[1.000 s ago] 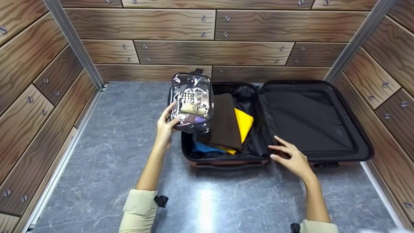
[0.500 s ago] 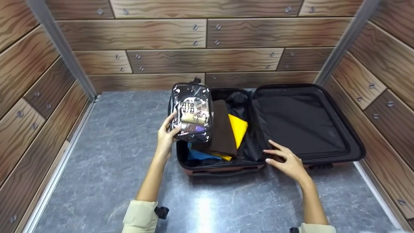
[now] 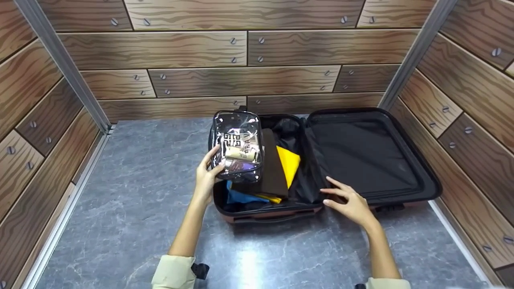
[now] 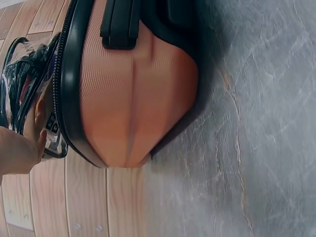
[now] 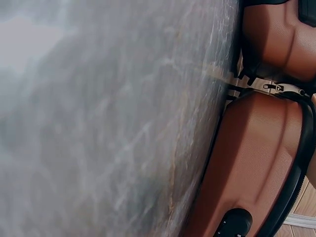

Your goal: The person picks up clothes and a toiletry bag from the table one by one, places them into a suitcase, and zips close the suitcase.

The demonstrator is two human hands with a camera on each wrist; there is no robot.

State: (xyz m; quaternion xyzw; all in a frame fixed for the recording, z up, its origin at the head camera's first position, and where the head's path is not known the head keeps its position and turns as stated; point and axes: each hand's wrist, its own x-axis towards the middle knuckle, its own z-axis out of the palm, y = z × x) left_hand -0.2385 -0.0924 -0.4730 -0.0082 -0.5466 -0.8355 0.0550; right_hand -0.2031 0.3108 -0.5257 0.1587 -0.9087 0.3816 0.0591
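Note:
In the head view my left hand (image 3: pixel 205 178) holds a clear toiletry bag (image 3: pixel 235 132) by its lower left edge, thumb on the front. Bottles and packets show through the plastic. The bag hangs over the left half of an open suitcase (image 3: pixel 361 152), hiding part of it. Inside lie a folded brown cloth (image 3: pixel 277 176), a yellow cloth (image 3: pixel 289 162) and a blue cloth (image 3: pixel 243 196). My right hand (image 3: pixel 351 206) is beside the hinge between the halves, fingers spread and slightly bent, nothing held. The left wrist view shows the suitcase's copper-coloured shell (image 4: pixel 133 94) beside my left hand.
The suitcase lies on a grey marble-patterned surface (image 3: pixel 140 168). Wood-patterned panels (image 3: pixel 192 48) enclose the back and both sides, with the suitcase close to the back one. In the right wrist view, a zip pull (image 5: pixel 279 89) shows between the two halves.
The head view has tilted, so the scene sits lower and further left. The toiletry bag has moved slightly right over the suitcase. The right hand keeps its place by the hinge.

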